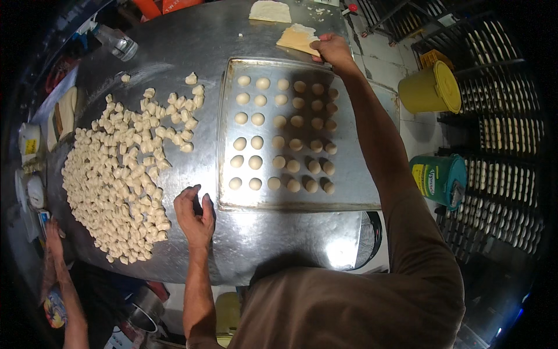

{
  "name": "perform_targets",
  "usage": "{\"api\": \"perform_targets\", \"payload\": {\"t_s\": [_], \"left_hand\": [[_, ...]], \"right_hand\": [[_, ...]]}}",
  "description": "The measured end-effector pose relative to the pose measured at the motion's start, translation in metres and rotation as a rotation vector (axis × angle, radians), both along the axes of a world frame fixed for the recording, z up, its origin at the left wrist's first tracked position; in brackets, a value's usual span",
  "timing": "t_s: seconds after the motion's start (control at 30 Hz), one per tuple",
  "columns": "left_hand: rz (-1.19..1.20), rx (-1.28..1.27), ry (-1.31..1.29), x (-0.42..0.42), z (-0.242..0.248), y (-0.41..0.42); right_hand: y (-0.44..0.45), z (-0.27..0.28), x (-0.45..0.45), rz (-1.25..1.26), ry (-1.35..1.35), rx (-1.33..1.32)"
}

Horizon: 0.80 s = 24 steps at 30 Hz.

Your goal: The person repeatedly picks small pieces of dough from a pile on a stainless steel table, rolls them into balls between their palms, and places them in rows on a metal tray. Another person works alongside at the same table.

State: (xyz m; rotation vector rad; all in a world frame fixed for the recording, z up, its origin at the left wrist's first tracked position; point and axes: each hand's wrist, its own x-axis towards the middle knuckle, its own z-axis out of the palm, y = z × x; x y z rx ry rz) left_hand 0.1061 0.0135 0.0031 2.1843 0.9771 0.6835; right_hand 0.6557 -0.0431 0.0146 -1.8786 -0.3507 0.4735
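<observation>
My right hand (335, 51) reaches past the far edge of the metal baking tray (366, 174) and grips the corner of a flat, pale yellow piece (298, 39) with a ragged white edge; its material is unclear. On the tray stand rows of smooth round dough balls (257, 142), the right-hand ones in my arm's shadow. My left hand (195, 217) hovers over the steel table (244, 244), fingers apart and holding nothing, between the tray's near left corner and a large heap of cut dough pieces (117, 183).
Another flat whitish piece (270, 11) lies at the far edge. A clear bottle (117, 42) stands far left. Another person's hands (54, 237) are at lower left. Right of the table are a yellow bucket (425, 89), a green bucket (436, 179) and racks of filled trays (501, 135).
</observation>
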Motion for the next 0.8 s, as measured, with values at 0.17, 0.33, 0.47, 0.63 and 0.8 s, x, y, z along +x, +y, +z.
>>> {"api": "perform_targets", "payload": {"t_s": [0.17,0.33,0.47,0.63,0.8], "left_hand": [[-0.019,0.053,0.009,0.000,0.003,0.000],[-0.019,0.041,0.024,0.003,0.007,-0.001],[0.080,-0.049,-0.144,0.011,0.016,0.006],[-0.079,-0.420,-0.332,0.148,0.078,0.046],[-0.242,-0.935,-0.462,0.269,0.119,0.069]], "right_hand": [[0.007,0.003,0.002,0.020,0.060,0.004],[0.012,0.017,0.000,0.122,-0.339,-0.415],[0.016,0.019,-0.008,0.062,-0.163,-0.188],[-0.008,0.036,-0.020,0.216,0.095,0.273],[-0.025,0.102,-0.094,0.466,0.116,0.544]]}}
